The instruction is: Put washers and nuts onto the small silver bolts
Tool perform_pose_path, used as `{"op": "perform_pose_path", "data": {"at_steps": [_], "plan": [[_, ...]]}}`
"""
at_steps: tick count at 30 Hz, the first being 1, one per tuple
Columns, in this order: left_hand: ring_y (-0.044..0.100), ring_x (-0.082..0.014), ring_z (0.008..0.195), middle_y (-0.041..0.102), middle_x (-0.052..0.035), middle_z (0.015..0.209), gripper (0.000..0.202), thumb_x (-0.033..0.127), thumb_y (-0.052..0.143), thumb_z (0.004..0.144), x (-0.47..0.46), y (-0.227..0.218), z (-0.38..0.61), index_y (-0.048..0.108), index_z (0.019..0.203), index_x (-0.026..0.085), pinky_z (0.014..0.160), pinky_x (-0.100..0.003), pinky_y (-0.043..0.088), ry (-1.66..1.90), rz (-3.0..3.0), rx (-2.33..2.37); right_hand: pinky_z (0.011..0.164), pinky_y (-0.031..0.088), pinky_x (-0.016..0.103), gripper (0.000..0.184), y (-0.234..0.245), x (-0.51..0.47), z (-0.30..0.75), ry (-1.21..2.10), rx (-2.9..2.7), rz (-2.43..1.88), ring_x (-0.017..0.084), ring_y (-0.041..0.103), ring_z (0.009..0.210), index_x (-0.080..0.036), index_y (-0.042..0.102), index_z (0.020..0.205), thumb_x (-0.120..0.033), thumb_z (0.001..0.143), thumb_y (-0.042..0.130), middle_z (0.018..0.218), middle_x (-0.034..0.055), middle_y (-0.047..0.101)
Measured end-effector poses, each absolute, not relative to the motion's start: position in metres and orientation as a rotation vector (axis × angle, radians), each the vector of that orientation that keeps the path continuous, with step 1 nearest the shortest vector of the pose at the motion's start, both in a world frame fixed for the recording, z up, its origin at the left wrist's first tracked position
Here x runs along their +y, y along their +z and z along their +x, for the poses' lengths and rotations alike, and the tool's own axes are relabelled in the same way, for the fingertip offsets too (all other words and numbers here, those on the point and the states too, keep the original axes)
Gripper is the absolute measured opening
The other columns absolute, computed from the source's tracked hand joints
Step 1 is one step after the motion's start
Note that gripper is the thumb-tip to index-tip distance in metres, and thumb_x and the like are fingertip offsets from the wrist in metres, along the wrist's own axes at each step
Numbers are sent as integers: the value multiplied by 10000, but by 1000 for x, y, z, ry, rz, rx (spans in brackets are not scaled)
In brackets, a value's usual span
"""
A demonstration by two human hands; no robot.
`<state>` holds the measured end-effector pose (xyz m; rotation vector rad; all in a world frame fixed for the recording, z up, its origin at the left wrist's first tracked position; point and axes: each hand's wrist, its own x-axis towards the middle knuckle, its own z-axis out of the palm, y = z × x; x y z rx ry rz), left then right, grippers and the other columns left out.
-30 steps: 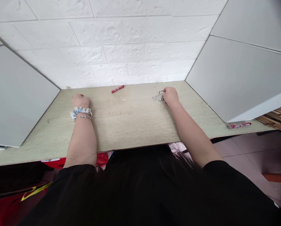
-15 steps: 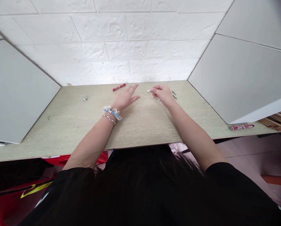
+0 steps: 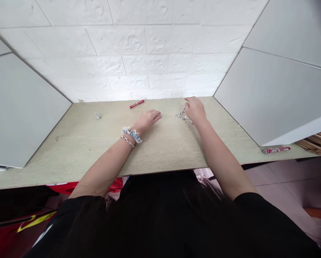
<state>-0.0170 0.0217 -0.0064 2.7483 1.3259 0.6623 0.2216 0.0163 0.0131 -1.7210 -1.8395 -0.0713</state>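
My left hand [image 3: 147, 121] is closed, its thumb and fingers pinching a thin silver bolt [image 3: 159, 114] just above the shelf. To its right, my right hand [image 3: 195, 110] hovers over a small cluster of metal hardware, fingers curved and apart; no object shows in them. A bolt [image 3: 183, 109] stands near its fingertips. Beside it are a small nut [image 3: 177, 114] and another bolt [image 3: 179, 114]. A further metal piece [image 3: 185, 117] lies partly by the hand. On the far left of the shelf rests an assembled-looking bolt [image 3: 97, 115].
The pale wooden shelf [image 3: 160, 154] runs between two grey panels, with a white brick-patterned wall [image 3: 160, 39] behind. One red marker-like tube [image 3: 136, 104] lies near the wall; another red tube [image 3: 276, 150] sits at the front right, near a wicker item [image 3: 317, 141].
My left hand has gone from spread fingers to a pinch on a bolt. My right hand, earlier pinching a bolt, has opened and moved right, over the hardware.
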Motion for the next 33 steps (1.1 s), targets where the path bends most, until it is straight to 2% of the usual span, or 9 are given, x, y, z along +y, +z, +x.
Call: {"op": "perform_pose_path", "data": {"at_steps": [4, 7, 12, 15, 19, 24, 30, 33], "plan": [[610, -188, 966, 669, -77, 1032, 328, 379, 437, 919, 29, -6, -26, 651, 1054, 171, 868, -284, 455, 673, 2641, 1412, 966, 375, 376, 431, 16, 22, 261, -159, -1586, -1972, 254, 510, 1127, -116, 615, 1157, -109, 835, 328, 1207, 143, 570], [620, -194, 967, 683, -73, 1016, 336, 385, 422, 922, 32, -5, -32, 655, 1040, 172, 868, -293, 464, 694, 2607, 1434, 924, 395, 388, 372, 12, 24, 277, -32, -1515, -2145, 267, 535, 1081, -140, 677, 1058, -152, 813, 397, 1167, 142, 594], [635, -206, 963, 697, -58, 1018, 328, 393, 416, 920, 31, -4, -34, 658, 1035, 203, 860, -302, 474, 662, 2583, 1494, 896, 382, 408, 294, 6, 27, 275, 184, -1599, -2222, 265, 555, 1033, -221, 723, 937, -217, 764, 485, 1076, 87, 654], [635, -206, 971, 696, -60, 1029, 334, 396, 415, 919, 30, -4, -33, 657, 1043, 203, 865, -299, 475, 653, 2573, 1480, 961, 314, 477, 219, 8, 25, 272, 242, -1725, -2205, 258, 547, 1024, -244, 730, 847, -261, 747, 536, 1033, 61, 666], [632, -208, 968, 693, -70, 1031, 334, 375, 413, 920, 32, -4, -34, 650, 1055, 181, 866, -305, 471, 651, 2589, 1442, 1026, 170, 594, 145, 10, 22, 272, 267, -1774, -2189, 261, 505, 1088, -266, 725, 783, -290, 739, 589, 1145, 25, 615], [633, -199, 933, 698, -67, 975, 302, 348, 424, 912, 39, -7, -42, 655, 1010, 181, 849, -300, 470, 708, 2576, 1476, 1037, 77, 647, 133, 6, 24, 267, 277, -1825, -2221, 282, 493, 1107, -269, 723, 752, -353, 738, 620, 1111, 16, 616], [635, -207, 936, 701, -72, 991, 285, 336, 443, 898, 43, -6, -48, 664, 986, 178, 860, -314, 476, 749, 2532, 1498, 1034, 147, 631, 189, 4, 27, 259, 260, -1797, -2274, 283, 503, 1075, -216, 684, 627, -360, 729, 617, 995, 40, 639], [636, -199, 938, 703, -60, 994, 282, 346, 447, 896, 40, -4, -47, 664, 994, 195, 859, -310, 481, 755, 2532, 1481, 1020, 148, 661, 184, 5, 27, 257, 259, -1817, -2286, 307, 468, 1113, -201, 682, 622, -347, 713, 617, 1049, 64, 619]]}}
